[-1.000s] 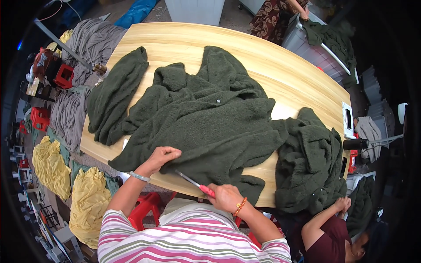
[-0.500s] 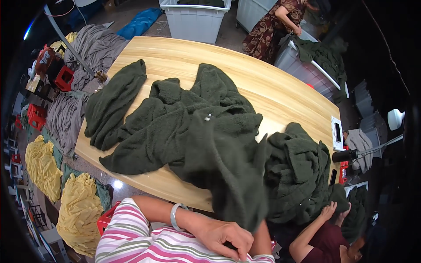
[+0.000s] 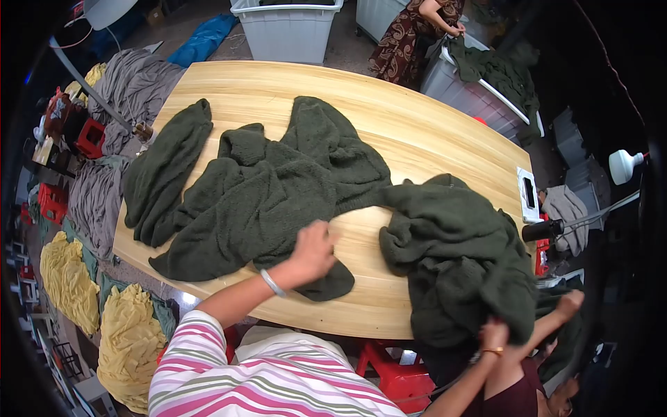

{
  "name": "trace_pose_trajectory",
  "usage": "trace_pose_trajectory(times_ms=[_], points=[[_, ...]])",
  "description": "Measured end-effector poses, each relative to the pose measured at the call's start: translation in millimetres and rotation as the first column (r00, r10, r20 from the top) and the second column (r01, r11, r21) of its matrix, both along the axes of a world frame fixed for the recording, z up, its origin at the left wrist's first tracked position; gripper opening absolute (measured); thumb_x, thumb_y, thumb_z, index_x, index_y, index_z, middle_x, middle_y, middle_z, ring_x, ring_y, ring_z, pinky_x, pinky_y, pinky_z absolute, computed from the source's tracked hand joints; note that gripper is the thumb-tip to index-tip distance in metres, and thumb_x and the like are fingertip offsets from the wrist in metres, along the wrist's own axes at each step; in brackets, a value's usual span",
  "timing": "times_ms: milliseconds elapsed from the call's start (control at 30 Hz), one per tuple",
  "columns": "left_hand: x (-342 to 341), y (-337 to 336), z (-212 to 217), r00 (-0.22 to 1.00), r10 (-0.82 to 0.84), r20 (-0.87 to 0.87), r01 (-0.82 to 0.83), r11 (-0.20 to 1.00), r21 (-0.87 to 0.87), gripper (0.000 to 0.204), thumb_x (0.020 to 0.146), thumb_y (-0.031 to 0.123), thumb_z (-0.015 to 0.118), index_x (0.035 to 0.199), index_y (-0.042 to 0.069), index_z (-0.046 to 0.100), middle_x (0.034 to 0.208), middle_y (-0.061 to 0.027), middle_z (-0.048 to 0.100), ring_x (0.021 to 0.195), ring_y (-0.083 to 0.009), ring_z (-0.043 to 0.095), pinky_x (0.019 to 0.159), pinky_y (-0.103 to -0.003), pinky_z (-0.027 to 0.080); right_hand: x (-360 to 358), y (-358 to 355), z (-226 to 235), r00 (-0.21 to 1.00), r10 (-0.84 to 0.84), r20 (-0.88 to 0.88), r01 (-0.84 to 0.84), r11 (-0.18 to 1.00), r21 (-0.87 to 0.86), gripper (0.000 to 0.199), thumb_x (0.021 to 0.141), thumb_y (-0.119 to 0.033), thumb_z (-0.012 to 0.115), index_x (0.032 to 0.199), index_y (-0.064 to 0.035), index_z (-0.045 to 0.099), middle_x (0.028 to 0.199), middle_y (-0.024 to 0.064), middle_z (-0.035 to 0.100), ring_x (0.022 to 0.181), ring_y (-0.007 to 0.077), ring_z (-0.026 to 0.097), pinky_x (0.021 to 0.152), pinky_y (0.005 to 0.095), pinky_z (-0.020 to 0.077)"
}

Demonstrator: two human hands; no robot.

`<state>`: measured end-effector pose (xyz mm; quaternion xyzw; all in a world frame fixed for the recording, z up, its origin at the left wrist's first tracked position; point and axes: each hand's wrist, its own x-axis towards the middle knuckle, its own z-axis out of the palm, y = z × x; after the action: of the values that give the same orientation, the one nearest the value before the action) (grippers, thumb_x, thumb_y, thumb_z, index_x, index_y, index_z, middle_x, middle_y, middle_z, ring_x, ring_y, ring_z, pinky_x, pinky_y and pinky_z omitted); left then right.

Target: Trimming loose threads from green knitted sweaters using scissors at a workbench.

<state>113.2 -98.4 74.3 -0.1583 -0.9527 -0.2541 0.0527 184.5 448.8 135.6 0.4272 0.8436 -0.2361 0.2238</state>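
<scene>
Dark green fleece cloth [image 3: 264, 187] lies crumpled across the middle of the table. Over its near edge is my left hand [image 3: 314, 251], wearing a pale bangle; motion blurs its fingers. To the right, a heap of the same dark green fleece [image 3: 451, 243] overhangs the table's near edge. At the heap's lower right, my right hand [image 3: 495, 336] closes on a fold of the fleece, its fingers partly hidden. Beyond my right hand, a co-worker's hand [image 3: 571, 303] is raised beside the heap.
A folded dark green piece [image 3: 167, 170] lies at the wooden table's [image 3: 243, 83] left end. A lamp arm [image 3: 597, 219] and a phone-like item [image 3: 529, 194] are at its right edge. A red stool [image 3: 396, 375] stands below. White bins [image 3: 285, 31] stand beyond; yellow cloth [image 3: 128, 340] lies left.
The fleece held up before me has swung right onto the right-hand heap. My left hand has moved up over the table, and my right hand has shifted right. The view has shifted slightly.
</scene>
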Motion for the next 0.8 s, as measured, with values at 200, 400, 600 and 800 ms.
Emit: trace_pose_trajectory(times_ms=[200,400,600,800], points=[[-48,-59,-34,0.96,0.195,0.199,-0.172,0.977,-0.124,0.056,0.07,0.015,0.077,0.121,0.004,0.056,0.121,-0.013,0.058,0.116,-0.0323,0.053,0.097,-0.041,0.041,54,-167,-4,0.906,0.205,-0.371,-0.171,0.978,0.122,0.064,0.083,-0.012,0.066,0.141,-0.0078,0.04,0.111,0.0288,0.062,0.102,0.0472,0.059,0.087,0.05,0.0472],[-48,-59,98,0.94,-0.054,0.338,-0.335,0.055,0.941,0.025,0.095,0.005,0.056,0.118,0.0,0.06,0.107,-0.0066,0.068,0.093,-0.0137,0.065,0.083,-0.028,0.053,28,-227,33,0.774,0.462,-0.432,-0.462,0.88,0.112,0.059,0.084,-0.013,0.063,0.139,-0.0095,0.042,0.104,0.0282,0.064,0.097,0.0466,0.06,0.082,0.0513,0.0482],[-4,-101,211,0.868,0.377,0.321,-0.264,-0.196,0.944,0.049,0.102,0.039,0.039,0.136,0.005,0.048,0.135,-0.0127,0.054,0.12,-0.026,0.055,0.105,-0.04,0.042,-9,-248,37,0.774,0.489,-0.402,-0.509,0.858,0.064,0.053,0.084,-0.012,0.062,0.135,-0.0108,0.047,0.104,0.0263,0.064,0.098,0.0447,0.061,0.085,0.0487,0.0489],[9,-254,94,0.782,0.311,0.541,-0.414,-0.39,0.823,0.041,0.101,0.027,0.049,0.131,0.0,0.05,0.131,-0.0126,0.056,0.115,-0.0238,0.057,0.099,-0.037,0.046,-17,-265,22,0.746,0.556,-0.367,-0.579,0.814,0.056,0.053,0.085,-0.017,0.064,0.135,-0.0136,0.047,0.1,0.0267,0.065,0.094,0.0465,0.061,0.082,0.0512,0.0487]])
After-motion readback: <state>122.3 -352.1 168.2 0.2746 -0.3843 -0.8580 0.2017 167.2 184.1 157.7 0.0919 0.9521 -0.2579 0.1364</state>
